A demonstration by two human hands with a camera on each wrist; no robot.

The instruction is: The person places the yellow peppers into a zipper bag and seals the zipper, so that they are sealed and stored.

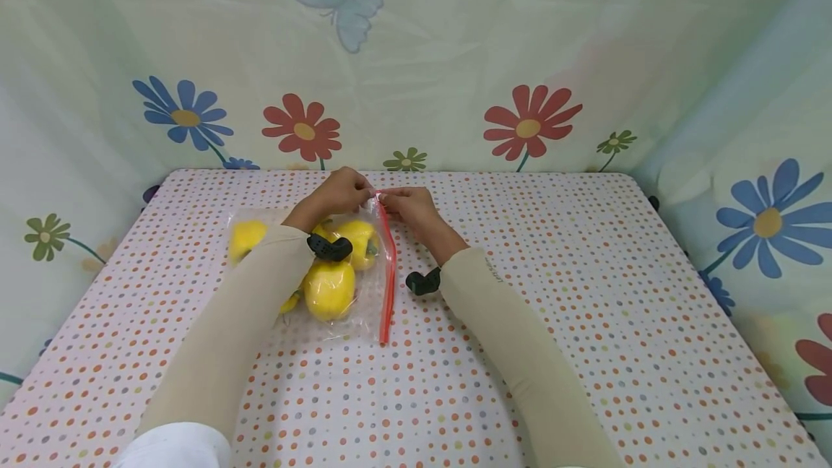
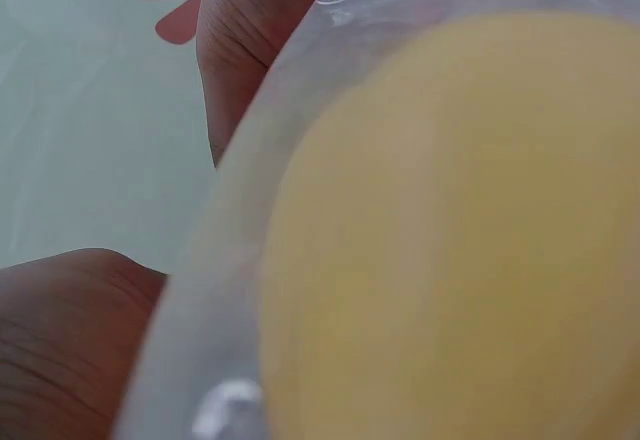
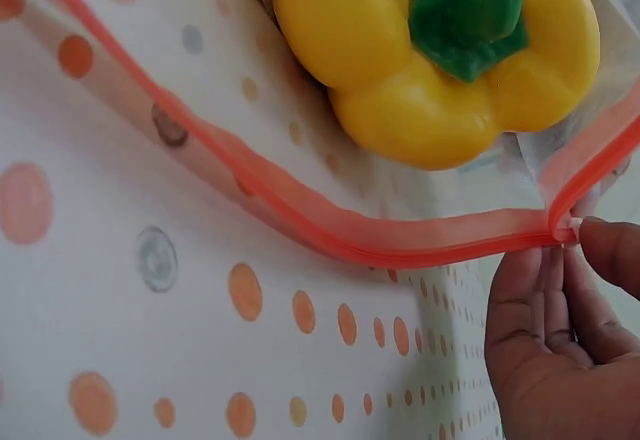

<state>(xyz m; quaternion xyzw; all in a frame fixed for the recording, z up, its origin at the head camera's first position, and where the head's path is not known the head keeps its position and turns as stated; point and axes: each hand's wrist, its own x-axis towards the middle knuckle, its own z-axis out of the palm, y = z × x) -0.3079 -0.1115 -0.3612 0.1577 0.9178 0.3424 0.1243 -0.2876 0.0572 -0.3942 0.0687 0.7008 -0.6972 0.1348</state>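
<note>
A clear zip bag [image 1: 364,320] lies on the table with several yellow bell peppers [image 1: 330,291] inside. Its red zip strip [image 1: 390,273] runs along the right side. At the strip's far end, my left hand [image 1: 339,192] pinches the bag's corner, its fingertips partly hidden. Right beside it, my right hand [image 1: 414,209] pinches the same end of the strip. In the right wrist view, thumb and fingers of the right hand [image 3: 560,350] hold a small whitish piece on the strip [image 3: 400,245]. One blurred pepper [image 2: 460,240] fills most of the left wrist view.
A dotted cloth [image 1: 585,352] covers the table. Behind it hangs a flowered curtain [image 1: 416,78], which also closes off both sides. Dark devices [image 1: 330,248] are strapped at both wrists, and the left forearm lies across part of the bag.
</note>
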